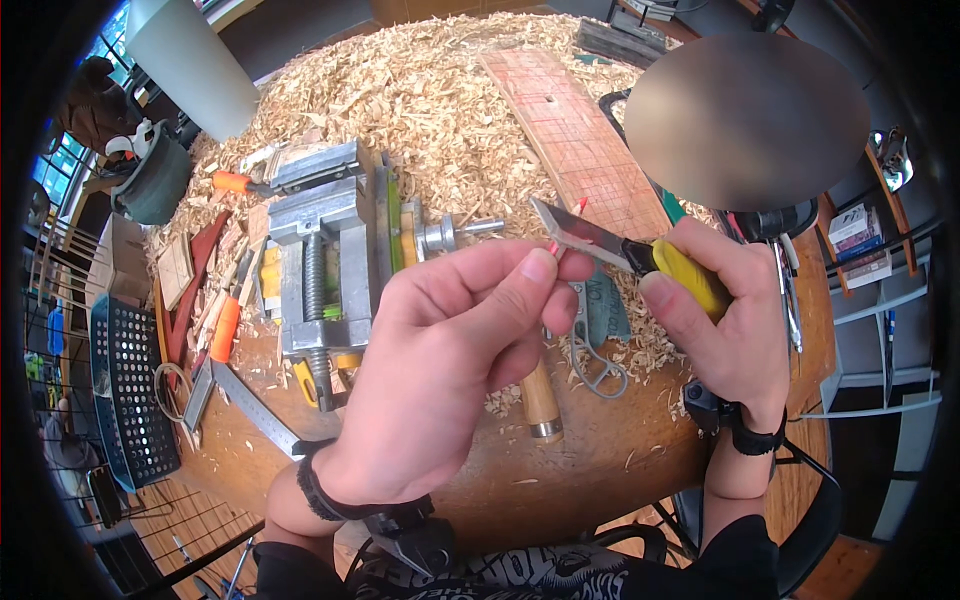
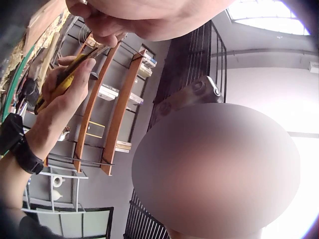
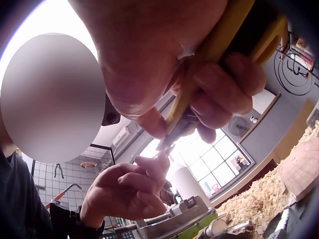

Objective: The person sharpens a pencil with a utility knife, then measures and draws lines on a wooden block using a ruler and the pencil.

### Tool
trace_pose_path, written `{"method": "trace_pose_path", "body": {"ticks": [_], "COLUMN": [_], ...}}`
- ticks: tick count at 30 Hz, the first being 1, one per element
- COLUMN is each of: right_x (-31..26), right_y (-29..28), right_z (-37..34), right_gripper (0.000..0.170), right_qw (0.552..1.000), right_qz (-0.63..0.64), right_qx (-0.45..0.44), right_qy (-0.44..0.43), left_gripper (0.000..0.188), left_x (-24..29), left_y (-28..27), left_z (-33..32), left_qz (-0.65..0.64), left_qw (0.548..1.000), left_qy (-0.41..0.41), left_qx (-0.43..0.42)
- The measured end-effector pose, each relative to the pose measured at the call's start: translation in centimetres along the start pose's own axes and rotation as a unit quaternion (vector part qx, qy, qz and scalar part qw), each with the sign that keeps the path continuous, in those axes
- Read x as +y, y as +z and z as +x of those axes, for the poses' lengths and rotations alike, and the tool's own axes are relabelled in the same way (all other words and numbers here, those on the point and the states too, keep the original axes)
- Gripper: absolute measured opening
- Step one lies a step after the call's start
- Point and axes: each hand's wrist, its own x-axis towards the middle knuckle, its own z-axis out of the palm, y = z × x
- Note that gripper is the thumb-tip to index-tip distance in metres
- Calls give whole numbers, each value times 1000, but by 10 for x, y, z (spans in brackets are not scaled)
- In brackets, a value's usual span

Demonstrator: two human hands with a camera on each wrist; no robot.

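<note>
"Left hand (image 1: 445, 350) was nearest, thumb and fingertip pinched together. Where was the right hand (image 1: 745, 310)?"

"Right of that pinch, fingers wrapped round the yellow knife (image 1: 633, 255), blade (image 1: 588, 237) pointing left."

"What did the pinch hold?"

"One thin red stick (image 1: 583, 206), long axis running forward and slightly right from the fingertips. Left was the nearer hand. Seen from above, the blade crossed it; whether they touched, I couldn't tell."

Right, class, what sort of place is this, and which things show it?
Probably a woodworking workshop: wood shavings lie heaped across the bench, a metal vise stands on it, and the right hand holds a yellow-handled cutting tool.
</note>
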Motion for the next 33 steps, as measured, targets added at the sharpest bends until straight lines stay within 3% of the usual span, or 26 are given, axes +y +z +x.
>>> {"method": "trace_pose_path", "body": {"ticks": [11, 13, 18, 24, 26, 33], "right_x": [2, 3, 4, -4, -3, -2], "right_y": [-1, 0, -9, -5, -4, -1], "right_z": [1, 3, 5, -2, -3, -2], "right_gripper": [30, 29, 28, 29, 29, 30], "right_qw": [998, 990, 993, 995, 999, 999], "right_qz": [-44, -108, -75, -64, -11, -12], "right_qx": [25, 85, 68, 70, 26, 17], "right_qy": [-29, -7, 67, 0, -32, -28], "left_gripper": [24, 24, 24, 24, 24, 23], "left_x": [0, 0, 4, 3, 3, 0], "left_y": [2, 3, 1, 1, 2, 2], "left_z": [0, -2, -3, -2, -3, -3], "left_qz": [-2, -2, 1, -6, -3, 8], "left_qw": [1000, 1000, 1000, 1000, 1000, 1000], "left_qy": [-14, -8, -3, -4, -4, 15], "left_qx": [1, -7, -17, -16, -12, -9]}}
